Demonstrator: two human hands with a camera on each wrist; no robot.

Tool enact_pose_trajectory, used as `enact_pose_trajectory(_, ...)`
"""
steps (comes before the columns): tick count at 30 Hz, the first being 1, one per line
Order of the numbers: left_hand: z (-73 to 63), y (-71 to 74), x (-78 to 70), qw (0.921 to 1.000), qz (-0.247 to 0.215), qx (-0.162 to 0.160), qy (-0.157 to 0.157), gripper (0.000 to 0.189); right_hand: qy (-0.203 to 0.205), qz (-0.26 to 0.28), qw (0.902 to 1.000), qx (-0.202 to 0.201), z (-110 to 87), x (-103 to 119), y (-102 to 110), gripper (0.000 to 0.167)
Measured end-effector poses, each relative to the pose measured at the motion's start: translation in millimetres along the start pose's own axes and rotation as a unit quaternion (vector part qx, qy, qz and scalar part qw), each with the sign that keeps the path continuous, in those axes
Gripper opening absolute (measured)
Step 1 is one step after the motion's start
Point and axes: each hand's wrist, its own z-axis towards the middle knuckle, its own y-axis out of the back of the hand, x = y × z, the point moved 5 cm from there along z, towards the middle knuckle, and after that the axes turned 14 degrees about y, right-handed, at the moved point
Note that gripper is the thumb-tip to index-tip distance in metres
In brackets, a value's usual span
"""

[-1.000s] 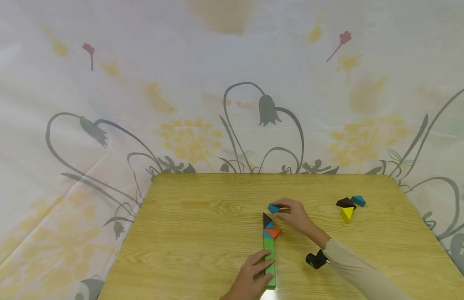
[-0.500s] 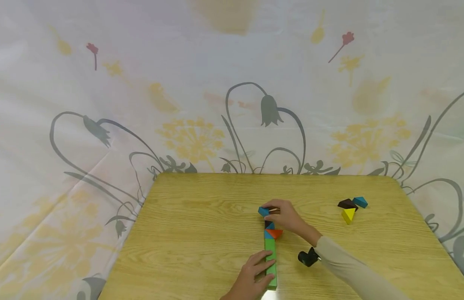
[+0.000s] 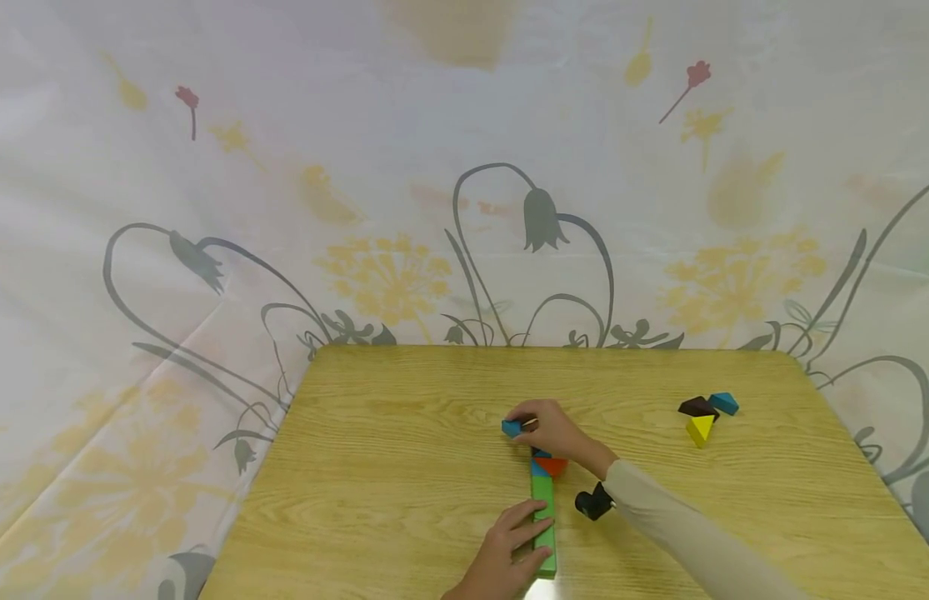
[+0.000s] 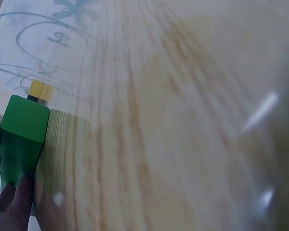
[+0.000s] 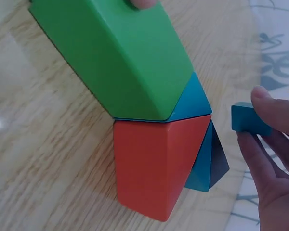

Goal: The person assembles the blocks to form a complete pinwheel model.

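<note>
My left hand (image 3: 501, 550) grips a long green block (image 3: 543, 492) that lies on the wood-grain table, fingers across its top. Past the block's far end sit a blue triangular block (image 5: 195, 98), an orange-red triangular block (image 5: 142, 163) that juts to the right, a second blue triangle (image 5: 200, 171) and a dark triangle (image 5: 219, 161). My right hand (image 3: 551, 431) pinches another blue block (image 3: 511, 428) between thumb and fingertips. In the right wrist view this blue block is apart from the row. In the head view the right hand partly hides the dark triangle.
At the right back of the table (image 3: 404, 433) lie a dark brown block (image 3: 698, 407), a blue block (image 3: 725, 403) and a yellow triangular block (image 3: 700, 429), close together. A small black device (image 3: 593, 502) shows beside the right sleeve. A floral sheet (image 3: 389, 167) hangs behind the table.
My right hand has moved left with the pinched blue block, from right of the row's far end to left of it. The left hand stays on the green block.
</note>
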Motion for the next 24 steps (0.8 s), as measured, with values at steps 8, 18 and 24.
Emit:
enact_pose_trajectory(8, 0.1, -1.6, 2.6, 1.0, -0.002, 0.002, -0.004, 0.039, -0.036, -0.015, 0.9976, 0.058, 13.1, -8.1, -8.8, 0.025)
enact_pose_trajectory(18, 0.0, -3.9, 3.9, 0.9999, -0.009, 0.011, 0.008, 0.041, -0.029, -0.037, 0.9946, 0.093, 19.5, -7.1, -9.8, 0.018)
enact_pose_trajectory(24, -0.4, -2.6, 5.9, 0.9996, -0.011, 0.015, 0.021, 0.042, -0.006, -0.064, 0.9935, 0.094, 26.5, -10.5, -10.4, 0.008)
